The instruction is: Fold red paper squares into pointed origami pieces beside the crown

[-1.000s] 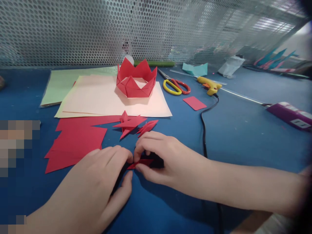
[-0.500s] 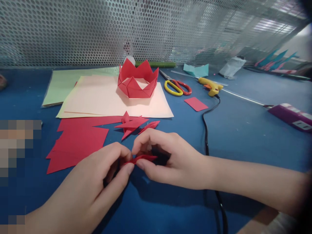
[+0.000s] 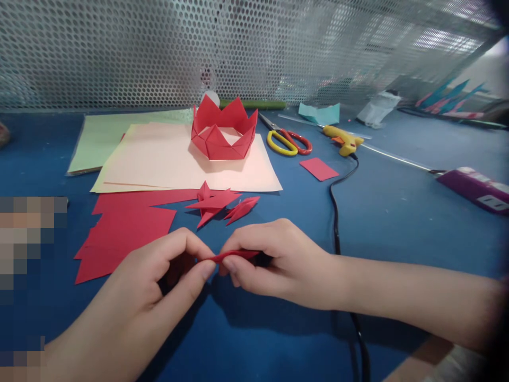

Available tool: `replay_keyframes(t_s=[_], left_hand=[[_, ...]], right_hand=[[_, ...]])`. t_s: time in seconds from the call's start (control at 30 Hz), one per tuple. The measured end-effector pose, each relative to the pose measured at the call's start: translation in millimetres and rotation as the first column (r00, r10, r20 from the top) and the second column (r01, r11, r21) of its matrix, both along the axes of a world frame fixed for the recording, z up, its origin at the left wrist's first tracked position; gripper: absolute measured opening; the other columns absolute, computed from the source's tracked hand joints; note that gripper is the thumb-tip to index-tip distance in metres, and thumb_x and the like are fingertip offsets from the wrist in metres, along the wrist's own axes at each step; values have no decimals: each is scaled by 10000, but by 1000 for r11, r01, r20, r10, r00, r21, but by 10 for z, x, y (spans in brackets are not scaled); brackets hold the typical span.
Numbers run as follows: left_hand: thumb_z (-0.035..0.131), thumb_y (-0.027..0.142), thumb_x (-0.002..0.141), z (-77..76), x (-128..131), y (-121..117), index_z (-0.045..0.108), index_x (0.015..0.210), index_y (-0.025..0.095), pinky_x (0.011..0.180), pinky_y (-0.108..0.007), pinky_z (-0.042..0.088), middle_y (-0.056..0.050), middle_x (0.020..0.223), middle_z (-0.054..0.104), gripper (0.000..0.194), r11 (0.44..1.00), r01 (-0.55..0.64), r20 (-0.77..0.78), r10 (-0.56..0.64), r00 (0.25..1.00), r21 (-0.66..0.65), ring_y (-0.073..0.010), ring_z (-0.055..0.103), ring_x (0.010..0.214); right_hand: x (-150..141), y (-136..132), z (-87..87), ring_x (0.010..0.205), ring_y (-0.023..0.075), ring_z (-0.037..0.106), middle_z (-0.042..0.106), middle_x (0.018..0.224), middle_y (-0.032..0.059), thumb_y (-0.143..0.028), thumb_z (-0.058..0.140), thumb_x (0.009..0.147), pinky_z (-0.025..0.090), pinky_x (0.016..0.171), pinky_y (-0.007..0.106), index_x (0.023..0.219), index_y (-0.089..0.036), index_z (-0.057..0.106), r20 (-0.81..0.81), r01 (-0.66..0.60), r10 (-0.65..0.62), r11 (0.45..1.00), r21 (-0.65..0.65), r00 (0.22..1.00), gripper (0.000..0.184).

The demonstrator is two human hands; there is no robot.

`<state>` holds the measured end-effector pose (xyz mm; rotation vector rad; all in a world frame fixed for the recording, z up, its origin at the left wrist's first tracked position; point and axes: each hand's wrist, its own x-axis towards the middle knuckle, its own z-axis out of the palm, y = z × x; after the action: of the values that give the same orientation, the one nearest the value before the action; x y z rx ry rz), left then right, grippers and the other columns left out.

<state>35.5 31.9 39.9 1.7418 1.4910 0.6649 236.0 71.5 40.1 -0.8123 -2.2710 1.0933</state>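
Observation:
Both my hands pinch a small folded red paper piece (image 3: pixel 233 256) just above the blue table. My left hand (image 3: pixel 159 281) grips its left tip between thumb and forefinger. My right hand (image 3: pixel 274 260) holds its right end, fingers curled round it. Just beyond my hands lie several folded red paper points (image 3: pixel 218 204). Flat red paper sheets (image 3: pixel 127 228) lie to the left of my left hand.
A red folded paper crown (image 3: pixel 221 132) stands on cream sheets (image 3: pixel 159 159) over a green sheet (image 3: pixel 103 135). Scissors (image 3: pixel 284 140), a yellow glue gun (image 3: pixel 344 140) with black cord (image 3: pixel 336 212), a red paper scrap (image 3: pixel 318 168), a purple box (image 3: pixel 475 188), perforated metal screen (image 3: pixel 159 48) behind.
My hands have lifted the red piece off the table and now pinch it between them in the air; my left hand went from lying flat to a pinch.

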Motion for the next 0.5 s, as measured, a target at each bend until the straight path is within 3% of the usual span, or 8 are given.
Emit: replay_keyframes(t_s=[0.17, 0.33, 0.5], left_hand=[[539, 441, 864, -34, -22, 54, 613, 761, 282, 518, -101, 462, 75, 672, 629, 203, 994, 88, 35, -90, 995, 62, -69, 584, 604], [654, 472, 765, -24, 1, 97, 638, 709, 254, 533, -145, 506, 48, 670, 665, 226, 1000, -16, 166, 17, 986, -8, -94, 616, 597], [705, 532, 700, -3, -2, 106, 652, 699, 253, 537, -171, 519, 45, 666, 672, 284, 995, -72, 200, 84, 976, -67, -111, 626, 600]], right_hand=[[-5, -8, -16, 500, 48, 484, 609, 591, -30, -178, 536, 882, 399, 498, 119, 748, -139, 633, -21, 14, -15, 1000, -24, 1000, 170], [-7, -6, 7, 554, 74, 578, 669, 635, -7, -208, 516, 903, 447, 540, 142, 749, -148, 643, -33, 29, -31, 997, -70, 999, 208], [-8, -13, 11, 618, 94, 612, 695, 695, 18, -206, 509, 906, 471, 587, 161, 774, -144, 655, -70, 65, -64, 998, 9, 995, 206]])
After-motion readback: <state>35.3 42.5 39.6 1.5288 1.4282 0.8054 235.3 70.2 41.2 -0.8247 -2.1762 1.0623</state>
